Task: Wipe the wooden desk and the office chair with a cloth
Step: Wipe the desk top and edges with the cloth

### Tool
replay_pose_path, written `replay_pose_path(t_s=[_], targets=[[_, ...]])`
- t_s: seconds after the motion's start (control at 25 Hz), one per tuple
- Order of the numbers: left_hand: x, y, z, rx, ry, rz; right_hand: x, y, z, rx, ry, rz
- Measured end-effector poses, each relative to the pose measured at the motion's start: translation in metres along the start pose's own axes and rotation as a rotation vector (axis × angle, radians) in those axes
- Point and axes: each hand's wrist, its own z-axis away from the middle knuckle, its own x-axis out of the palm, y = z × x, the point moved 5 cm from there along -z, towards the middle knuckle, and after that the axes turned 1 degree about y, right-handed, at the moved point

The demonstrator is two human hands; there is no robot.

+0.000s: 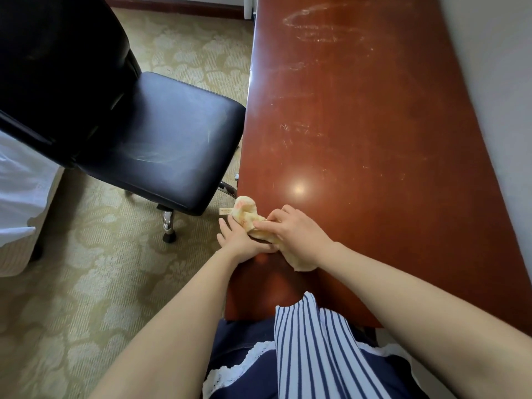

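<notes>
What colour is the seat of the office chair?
Black, with a slight sheen; the office chair seat shows clearly in the head view.

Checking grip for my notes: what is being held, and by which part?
The right hand holds the cloth around its middle; the left hand lies flat beside it.

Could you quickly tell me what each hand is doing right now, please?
Left hand: open, fingers spread flat at the desk edge, touching the cloth.
Right hand: closed on the cloth, pressing it on the desk.

Head camera looks steeply down, close over the desk (374,139) edge.
</notes>
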Motion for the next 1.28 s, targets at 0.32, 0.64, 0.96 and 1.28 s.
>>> replay_pose_path(t_s=[0.32,0.64,0.96,1.28], targets=[[0.003,0.006,-0.004,-0.101,0.012,0.016,-0.032,0.054,-0.074,0.288,0.141,0.017],[0.007,0.002,-0.011,-0.119,0.037,0.007,-0.03,0.053,-0.107,0.528,0.211,-0.052],[0.003,0.0,-0.012,-0.091,0.083,-0.072,-0.006,0.001,-0.046,0.059,0.216,-0.019],[0.0,0.0,-0.009,-0.041,0.069,0.007,-0.01,0.044,0.054,0.109,0.357,0.079]])
